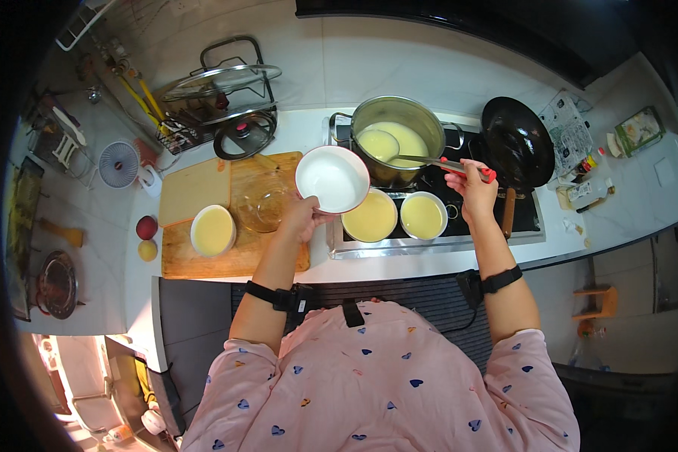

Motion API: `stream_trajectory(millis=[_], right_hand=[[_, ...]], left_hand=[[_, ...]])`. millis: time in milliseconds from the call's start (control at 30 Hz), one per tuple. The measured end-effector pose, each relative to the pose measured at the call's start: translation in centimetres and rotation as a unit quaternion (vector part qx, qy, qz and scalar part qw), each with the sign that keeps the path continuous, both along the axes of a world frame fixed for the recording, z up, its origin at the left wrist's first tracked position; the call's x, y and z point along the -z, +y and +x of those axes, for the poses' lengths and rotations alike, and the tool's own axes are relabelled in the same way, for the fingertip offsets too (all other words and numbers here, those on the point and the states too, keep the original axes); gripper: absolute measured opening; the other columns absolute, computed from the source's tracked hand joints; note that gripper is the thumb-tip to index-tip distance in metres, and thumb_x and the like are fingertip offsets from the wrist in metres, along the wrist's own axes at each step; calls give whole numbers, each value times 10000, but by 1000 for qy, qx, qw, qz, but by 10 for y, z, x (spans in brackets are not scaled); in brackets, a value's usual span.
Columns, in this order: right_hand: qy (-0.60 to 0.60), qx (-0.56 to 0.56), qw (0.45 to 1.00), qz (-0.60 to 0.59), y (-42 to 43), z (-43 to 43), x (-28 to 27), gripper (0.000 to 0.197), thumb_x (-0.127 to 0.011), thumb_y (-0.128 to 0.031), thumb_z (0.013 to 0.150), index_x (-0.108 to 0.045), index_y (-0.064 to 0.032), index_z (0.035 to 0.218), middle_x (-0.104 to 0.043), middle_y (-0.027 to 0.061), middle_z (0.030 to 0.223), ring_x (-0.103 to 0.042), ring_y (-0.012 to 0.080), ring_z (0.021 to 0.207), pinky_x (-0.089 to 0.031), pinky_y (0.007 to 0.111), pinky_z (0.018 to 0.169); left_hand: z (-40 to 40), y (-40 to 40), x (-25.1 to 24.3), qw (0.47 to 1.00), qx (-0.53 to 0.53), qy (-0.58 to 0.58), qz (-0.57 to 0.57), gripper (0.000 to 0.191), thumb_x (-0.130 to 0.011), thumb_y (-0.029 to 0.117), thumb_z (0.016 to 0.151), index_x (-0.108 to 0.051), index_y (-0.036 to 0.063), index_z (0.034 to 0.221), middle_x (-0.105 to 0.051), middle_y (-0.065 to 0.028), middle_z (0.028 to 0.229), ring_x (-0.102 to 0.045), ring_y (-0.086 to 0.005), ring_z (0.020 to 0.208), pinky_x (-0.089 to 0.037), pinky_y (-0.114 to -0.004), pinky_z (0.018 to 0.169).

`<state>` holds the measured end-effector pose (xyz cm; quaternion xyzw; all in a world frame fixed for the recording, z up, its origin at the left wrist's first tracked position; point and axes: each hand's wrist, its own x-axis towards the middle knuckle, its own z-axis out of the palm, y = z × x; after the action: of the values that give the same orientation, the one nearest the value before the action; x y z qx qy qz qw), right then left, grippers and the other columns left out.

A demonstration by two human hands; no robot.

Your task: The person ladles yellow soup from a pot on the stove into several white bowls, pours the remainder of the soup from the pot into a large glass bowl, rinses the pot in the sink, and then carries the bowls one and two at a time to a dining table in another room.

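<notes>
My left hand (303,217) grips the rim of a white bowl (332,179) with a red edge, tilted beside the pot, with no food seen in it. My right hand (472,189) holds the red-trimmed handle of a metal ladle (418,160), whose scoop, full of pale yellow liquid, is inside a deep steel pot (398,107) on the stove. More of that liquid lies in the pot. Two bowls of pale yellow liquid, a larger one (369,216) and a smaller one (423,216), stand at the stove's front. A third filled bowl (213,230) stands on the wooden cutting board (198,265).
A clear glass bowl (261,212) is on the wooden board, by a lighter board (195,189). A black wok (517,141) leans right of the pot. Bottles (587,193) stand farther right. Lids on a rack (231,85), a small fan (118,164) and two round fruits (147,227) are at left.
</notes>
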<state>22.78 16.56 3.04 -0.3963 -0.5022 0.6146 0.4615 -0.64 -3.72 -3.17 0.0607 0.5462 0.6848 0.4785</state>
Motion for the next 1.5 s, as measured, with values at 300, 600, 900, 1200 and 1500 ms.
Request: stream_trajectory(millis=[300, 600, 900, 1200, 1500], right_hand=[[3, 7, 1000, 23, -13, 23, -38, 176, -520, -129, 850, -547, 33, 915, -614, 143, 795, -628, 195, 600, -520, 259, 531], [-1, -7, 998, 67, -23, 37, -77, 217, -512, -178, 864, -545, 26, 928, -621, 155, 794, -628, 183, 603, -518, 252, 541], [-24, -59, 994, 91, -42, 41, -101, 205, -518, -173, 867, -545, 27, 907, -617, 140, 746, -620, 180, 588, -514, 254, 540], [-83, -177, 948, 253, -66, 47, -96, 98, -513, -25, 845, -555, 51, 890, -594, 120, 811, -615, 169, 666, -502, 256, 628], [-70, -233, 908, 340, -59, 57, -87, 76, -514, 19, 808, -558, 52, 861, -587, 127, 808, -597, 173, 638, -494, 266, 615]], left_hand=[[9, 15, 10, 998, 51, -22, 14, 554, -426, 10, 738, -180, 28, 1233, -465, -254, 1106, -586, -345, 897, -538, -432, 717], [8, 16, 20, 998, 42, -34, 21, 481, -461, 252, 887, -201, 125, 1270, -533, -203, 1051, -595, -300, 892, -532, -406, 724], [9, 15, 15, 999, 32, -1, 26, 511, -312, 484, 903, -290, 72, 1204, -559, -152, 1017, -610, -259, 828, -538, -358, 669], [1, 18, 29, 999, 46, -9, 25, 526, -292, 510, 895, -297, 78, 1194, -564, -145, 1020, -616, -253, 825, -537, -346, 660], [0, 18, 34, 999, 44, -11, 30, 505, -290, 498, 901, -288, 86, 1192, -554, -149, 1039, -611, -264, 841, -532, -363, 694]])
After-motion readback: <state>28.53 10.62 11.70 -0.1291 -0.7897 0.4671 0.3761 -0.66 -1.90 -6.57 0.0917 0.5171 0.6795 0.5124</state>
